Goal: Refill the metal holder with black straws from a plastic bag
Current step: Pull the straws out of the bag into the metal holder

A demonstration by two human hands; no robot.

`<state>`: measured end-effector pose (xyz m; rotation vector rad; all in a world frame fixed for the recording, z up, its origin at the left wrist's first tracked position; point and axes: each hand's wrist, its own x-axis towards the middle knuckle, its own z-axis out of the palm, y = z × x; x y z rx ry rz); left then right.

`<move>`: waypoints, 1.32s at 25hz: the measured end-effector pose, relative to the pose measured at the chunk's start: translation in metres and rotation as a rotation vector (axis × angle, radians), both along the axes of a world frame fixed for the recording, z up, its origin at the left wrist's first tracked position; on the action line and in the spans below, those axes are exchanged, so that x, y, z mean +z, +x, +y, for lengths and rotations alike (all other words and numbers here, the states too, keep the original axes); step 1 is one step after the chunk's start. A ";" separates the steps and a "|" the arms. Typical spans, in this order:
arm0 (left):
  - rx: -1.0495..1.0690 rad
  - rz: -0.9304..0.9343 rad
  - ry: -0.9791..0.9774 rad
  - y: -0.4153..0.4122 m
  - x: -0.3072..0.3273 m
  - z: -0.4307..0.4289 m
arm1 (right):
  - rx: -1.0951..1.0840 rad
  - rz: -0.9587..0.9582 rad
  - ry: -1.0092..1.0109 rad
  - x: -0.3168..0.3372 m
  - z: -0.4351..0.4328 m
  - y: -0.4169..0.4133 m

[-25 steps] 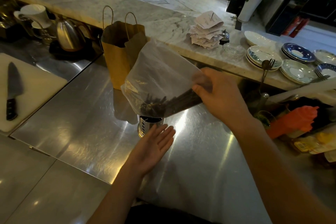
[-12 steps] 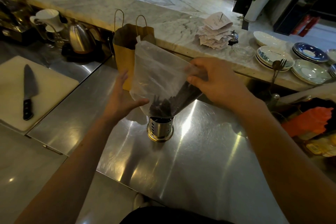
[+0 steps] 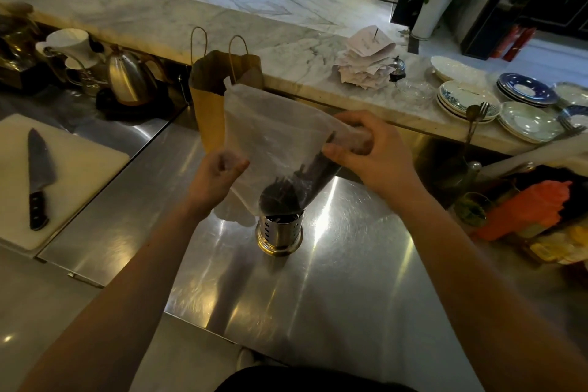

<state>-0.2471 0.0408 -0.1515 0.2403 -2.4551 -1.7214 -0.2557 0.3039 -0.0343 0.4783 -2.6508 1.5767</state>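
Both hands up over steel counter (image 3: 350,290), holding plastic bag (image 3: 273,137) between them. Right hand (image 3: 366,150) closed around bag's upper right end, thumb below and fingers wrapped over top, bundle of black straws (image 3: 296,188) gripped through the plastic. Left hand (image 3: 216,172) pinching bag's left edge, fingers curled, thumb pressed to film. Bag tilted, lower end pointing down, sitting right over mouth of metal holder (image 3: 279,232). Straws run diagonally from right hand's grip down to bag's bottom, dark ends bunched at bottom just above holder rim; cannot tell if bag touches rim. A few dark straw ends visible inside holder top. Holder upright on counter, perforated wall, below and between the 2 hands, neither hand touching it.

Brown paper bag (image 3: 216,96) with 2 handles stands behind plastic bag, against marble ledge (image 3: 159,26). Left side: white cutting board (image 3: 79,169) with knife (image 3: 38,175) lying on it, well apart from holder. Kettle (image 3: 130,76) and white dripper (image 3: 70,45) at back left. On ledge to the right: stack of paper receipts (image 3: 366,64), stacks of plates (image 3: 467,102) with a fork resting on 1. Orange item (image 3: 528,210) at far right, unclear what it is
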 end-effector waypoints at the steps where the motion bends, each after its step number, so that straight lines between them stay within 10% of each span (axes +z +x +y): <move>1: -0.007 0.008 0.013 0.000 0.000 0.000 | -0.011 -0.044 -0.055 -0.009 0.001 0.003; 7: 0.029 0.016 0.067 0.000 -0.001 0.001 | -0.012 -0.246 0.033 -0.066 -0.006 0.004; 33: 0.121 0.004 0.149 0.015 -0.002 -0.009 | -0.069 -0.037 0.125 -0.064 -0.025 0.005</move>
